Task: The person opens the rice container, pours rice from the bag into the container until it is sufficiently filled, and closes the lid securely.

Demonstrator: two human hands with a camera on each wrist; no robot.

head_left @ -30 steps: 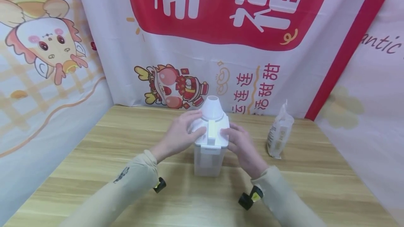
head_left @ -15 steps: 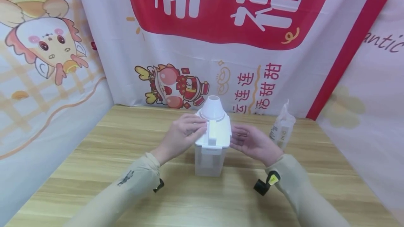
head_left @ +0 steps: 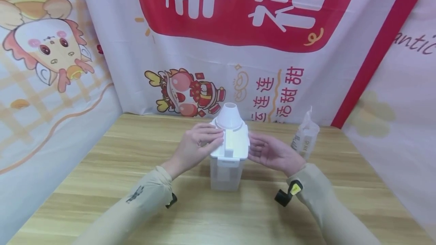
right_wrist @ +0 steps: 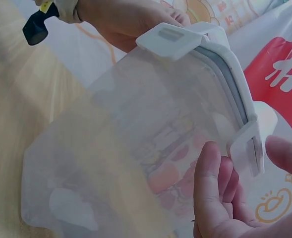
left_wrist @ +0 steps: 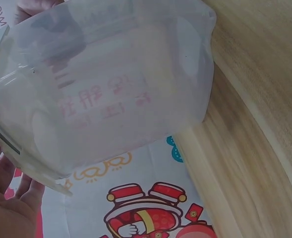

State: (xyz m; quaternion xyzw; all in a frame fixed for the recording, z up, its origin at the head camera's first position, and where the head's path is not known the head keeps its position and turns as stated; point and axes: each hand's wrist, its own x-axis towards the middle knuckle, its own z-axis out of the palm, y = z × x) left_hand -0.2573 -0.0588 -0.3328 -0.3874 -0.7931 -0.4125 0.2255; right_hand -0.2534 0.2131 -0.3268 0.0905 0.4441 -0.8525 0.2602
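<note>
A translucent plastic storage box [head_left: 225, 181] stands upright on the table. Its white lid [head_left: 241, 143] carries a cone-shaped white cap [head_left: 229, 115] and has clip latches on its sides. My left hand [head_left: 194, 144] lies on the lid's left part, fingers and thumb reaching over its top. In the left wrist view, that hand's fingers [left_wrist: 24, 196] show past the lid's edge. My right hand [head_left: 270, 152] is at the right side of the lid. In the right wrist view, its fingers [right_wrist: 210, 168] and thumb stand on either side of a white side latch [right_wrist: 245, 148].
A clear plastic bag [head_left: 305, 139] with printing stands behind my right hand, partly hidden by it. Printed cloth hangs behind the wooden table [head_left: 136, 214] and along both sides. A small black camera [head_left: 284, 196] sticks out from my right wrist.
My right hand has moved off the lid's top to the right and turned palm toward the box. My left fingers have shifted slightly inward over the lid. The last half second shows almost no movement.
</note>
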